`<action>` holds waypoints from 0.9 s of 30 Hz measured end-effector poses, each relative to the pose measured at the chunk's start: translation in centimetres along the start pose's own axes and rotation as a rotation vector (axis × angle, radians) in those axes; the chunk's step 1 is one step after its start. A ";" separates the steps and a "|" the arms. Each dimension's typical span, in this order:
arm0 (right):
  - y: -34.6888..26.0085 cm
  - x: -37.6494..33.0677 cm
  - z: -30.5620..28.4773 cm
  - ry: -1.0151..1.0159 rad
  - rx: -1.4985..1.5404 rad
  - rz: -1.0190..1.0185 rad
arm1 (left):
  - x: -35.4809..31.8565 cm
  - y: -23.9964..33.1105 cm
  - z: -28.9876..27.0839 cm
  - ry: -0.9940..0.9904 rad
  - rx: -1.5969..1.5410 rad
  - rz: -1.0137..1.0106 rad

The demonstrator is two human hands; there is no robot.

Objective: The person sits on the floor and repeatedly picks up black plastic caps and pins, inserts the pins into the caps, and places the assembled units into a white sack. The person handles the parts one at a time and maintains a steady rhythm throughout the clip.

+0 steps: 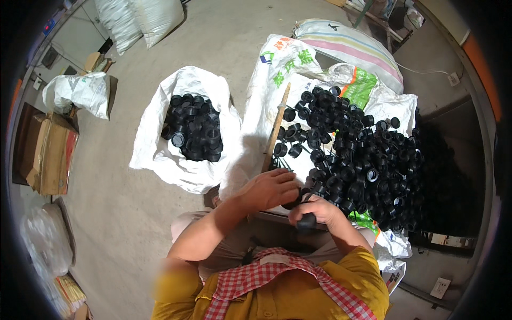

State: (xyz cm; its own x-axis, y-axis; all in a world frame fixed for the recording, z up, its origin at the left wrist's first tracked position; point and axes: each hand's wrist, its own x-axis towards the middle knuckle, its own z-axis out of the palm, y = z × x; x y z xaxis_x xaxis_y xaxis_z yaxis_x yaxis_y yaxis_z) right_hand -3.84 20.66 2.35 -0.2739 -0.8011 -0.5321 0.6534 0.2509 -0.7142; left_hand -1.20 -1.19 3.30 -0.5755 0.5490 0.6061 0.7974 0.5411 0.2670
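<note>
Both my hands meet at the near edge of the work surface, in front of my lap. My left hand (266,189) is bent over a dark round piece that looks like a black plastic cap (291,201). Closed beside it, my right hand (318,209) grips a black cylindrical piece (306,221) whose rounded end sticks out below the fingers; its exact kind is unclear. Where the two hands meet, fingers partly hide the pieces. A large heap of black plastic caps (352,154) spreads ahead and to the right, some with thin black stems among them.
On the left, a white woven sack (146,141) stands wide open, partly filled with black caps (194,128). A wooden stick (277,125) lies along the heap's left side. Full striped sacks (352,50) rest behind. Cardboard boxes (53,154) stand far left.
</note>
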 end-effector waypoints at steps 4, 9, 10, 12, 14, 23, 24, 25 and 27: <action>2.3 0.0 0.3 -0.809 0.559 -0.447 | -0.7 -2.2 -2.2 0.388 -0.253 -0.494; 3.1 4.5 -1.1 0.206 0.474 -0.834 | 0.1 -0.4 0.2 0.428 -1.433 -1.294; 2.2 5.4 0.2 0.331 0.547 -0.777 | 0.2 1.3 1.7 0.376 -1.414 -1.227; 1.8 6.5 0.9 0.517 0.469 -0.774 | -0.2 2.0 3.0 0.357 -1.439 -1.208; 2.2 8.3 0.8 0.708 0.253 -0.892 | -0.6 0.9 3.2 0.425 -1.526 -1.305; 1.2 9.4 0.9 0.606 0.731 -0.755 | -0.5 1.3 3.1 0.275 -1.114 -1.074; 1.0 9.3 1.0 0.604 0.695 -0.756 | -0.5 0.9 3.3 0.351 -1.183 -1.062; 0.8 9.3 1.0 0.601 0.659 -0.757 | -0.5 0.6 3.3 0.345 -1.098 -1.078; 1.1 9.9 -0.5 0.603 0.243 -0.862 | -0.5 0.1 3.1 0.331 -0.930 -1.103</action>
State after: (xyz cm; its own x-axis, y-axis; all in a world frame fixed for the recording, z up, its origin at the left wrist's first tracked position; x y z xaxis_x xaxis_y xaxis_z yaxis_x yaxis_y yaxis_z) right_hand -6.16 13.22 -3.94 -0.9678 -0.2400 -0.0767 0.1784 -0.4378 -0.8812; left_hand -1.42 0.57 0.72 -0.9892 -0.0946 -0.1123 -0.1045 -0.0839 0.9910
